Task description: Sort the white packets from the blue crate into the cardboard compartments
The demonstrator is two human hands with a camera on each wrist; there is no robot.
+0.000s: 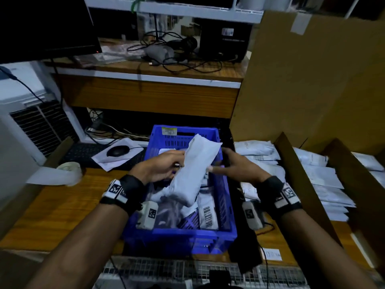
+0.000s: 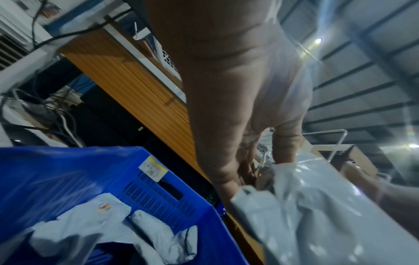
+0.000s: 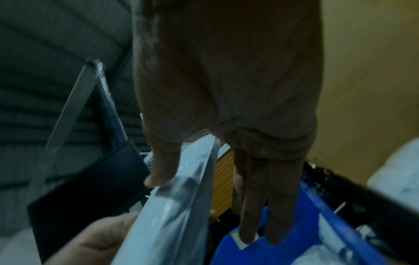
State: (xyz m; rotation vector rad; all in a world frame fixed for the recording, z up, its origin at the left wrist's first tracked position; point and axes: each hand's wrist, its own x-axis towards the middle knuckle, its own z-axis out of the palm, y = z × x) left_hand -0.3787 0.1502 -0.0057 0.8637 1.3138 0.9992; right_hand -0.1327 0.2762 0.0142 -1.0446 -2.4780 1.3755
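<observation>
A blue crate with several white packets in it sits on the wooden desk in front of me. Above it a long white packet is tilted upright. My left hand grips its left side, fingers curled round the plastic. My right hand is at its right edge. The thumb touches the packet, and the straight fingers reach past it over the crate. To the right stand cardboard compartments holding stacked white packets.
A tall cardboard box rises behind the compartments. Left of the crate lie a keyboard, a mouse on paper and a tape roll. A dark monitor and tangled cables occupy the back shelf. Wire mesh runs along the near edge.
</observation>
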